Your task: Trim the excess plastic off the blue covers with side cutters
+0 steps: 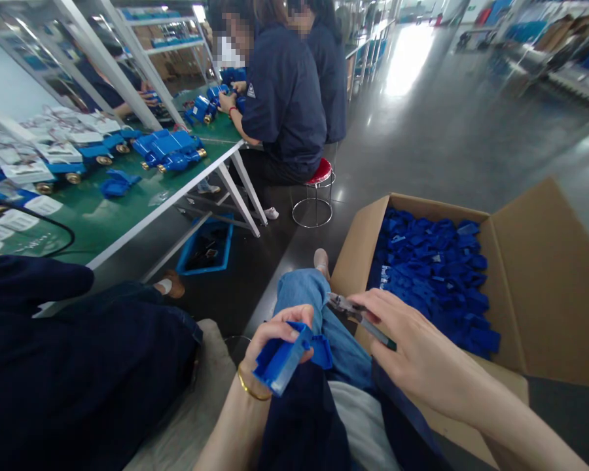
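Observation:
My left hand (279, 340) grips a blue plastic housing (285, 361), its open trough side turned up and a small flap-like part sticking out to the right. In my right hand (407, 327) is a pair of pliers (356, 314), metal jaws pointing left toward the housing but apart from it. A dark grey-green handle shows below my fingers; the rest of the grip is hidden by the hand. Both hands are over my lap. Just beyond my right hand stands an open cardboard box (508, 294) full of blue plastic parts (432, 261).
A green-topped workbench (142, 203) on the left carries blue meter-like units (169, 147) and a loose blue part (119, 183). A blue crate (181, 261) sits beneath it. Co-workers (289, 98) sit at the bench ahead; another person's dark sleeve (29, 281) is close on my left.

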A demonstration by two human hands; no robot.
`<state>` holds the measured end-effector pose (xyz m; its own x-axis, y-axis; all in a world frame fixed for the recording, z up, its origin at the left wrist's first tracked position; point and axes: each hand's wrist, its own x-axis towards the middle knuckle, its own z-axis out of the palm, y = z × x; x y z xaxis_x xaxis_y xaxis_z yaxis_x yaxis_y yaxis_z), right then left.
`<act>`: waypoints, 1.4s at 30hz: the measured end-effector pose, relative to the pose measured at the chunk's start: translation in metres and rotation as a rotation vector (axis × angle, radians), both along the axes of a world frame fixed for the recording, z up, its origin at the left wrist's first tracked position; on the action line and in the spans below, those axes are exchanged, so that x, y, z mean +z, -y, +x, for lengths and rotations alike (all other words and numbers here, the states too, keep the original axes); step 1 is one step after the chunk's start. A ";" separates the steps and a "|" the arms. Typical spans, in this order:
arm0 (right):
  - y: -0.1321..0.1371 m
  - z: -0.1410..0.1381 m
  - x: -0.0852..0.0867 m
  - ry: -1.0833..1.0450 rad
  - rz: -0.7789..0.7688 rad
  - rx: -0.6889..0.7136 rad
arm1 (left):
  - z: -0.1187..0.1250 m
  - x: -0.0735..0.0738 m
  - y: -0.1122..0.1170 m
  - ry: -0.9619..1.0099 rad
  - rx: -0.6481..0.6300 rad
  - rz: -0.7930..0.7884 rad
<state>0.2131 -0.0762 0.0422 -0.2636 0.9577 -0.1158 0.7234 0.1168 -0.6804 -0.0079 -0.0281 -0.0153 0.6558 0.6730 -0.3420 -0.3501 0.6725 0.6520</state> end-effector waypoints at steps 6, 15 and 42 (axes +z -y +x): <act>0.008 0.003 0.004 0.043 -0.175 0.115 | -0.006 0.029 0.003 -0.355 0.153 0.222; 0.005 0.013 0.003 -0.049 -0.356 0.227 | 0.000 0.043 0.007 -0.772 0.219 0.632; -0.023 0.018 -0.034 0.319 0.254 -0.372 | 0.015 0.010 0.012 -0.542 0.161 0.057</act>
<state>0.2311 -0.0533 0.0080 0.1084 0.9878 0.1119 0.9127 -0.0543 -0.4049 0.0067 -0.0399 -0.0051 0.2840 0.7774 -0.5613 -0.0508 0.5967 0.8008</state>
